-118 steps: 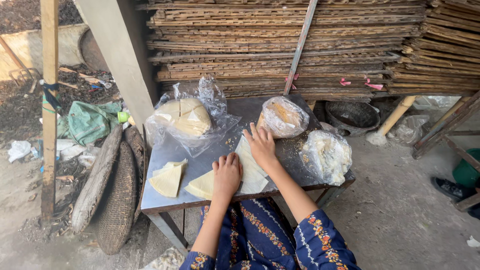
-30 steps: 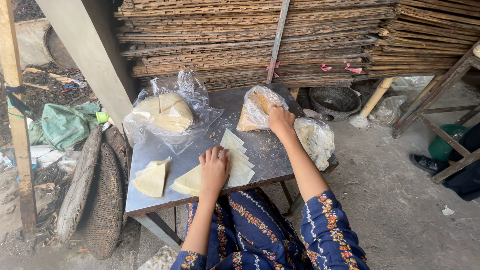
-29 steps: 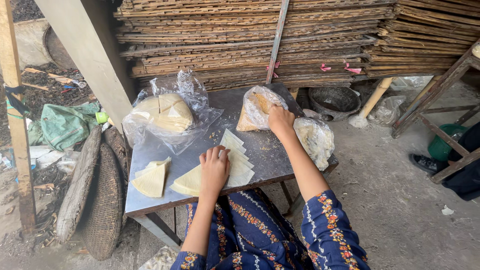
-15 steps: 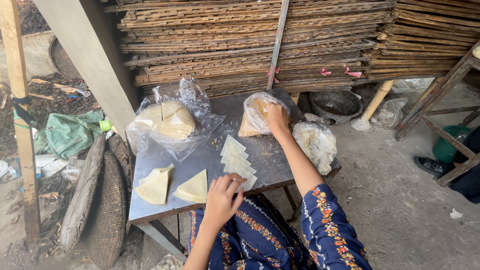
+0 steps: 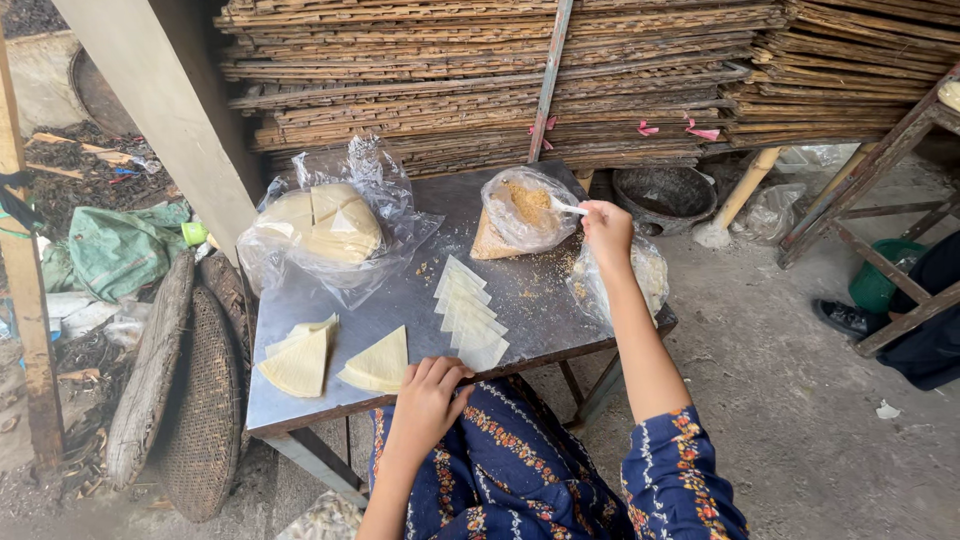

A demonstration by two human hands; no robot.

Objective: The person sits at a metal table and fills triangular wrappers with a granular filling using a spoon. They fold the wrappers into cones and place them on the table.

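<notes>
wedge row mid-table, two wedge stacks left, bagged stack behind

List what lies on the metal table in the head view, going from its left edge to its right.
Two stacked wedge piles → single wedge pile → row of fanned triangle sheets → open bag of brown crumbs → right hand with white spoon.

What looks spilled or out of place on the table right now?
Brown crumbs lie scattered on the metal table, between the bag of crumbs and the row of pale wedge sheets. The right hand holds a white spoon at that bag. The left hand rests on the near edge.
</notes>
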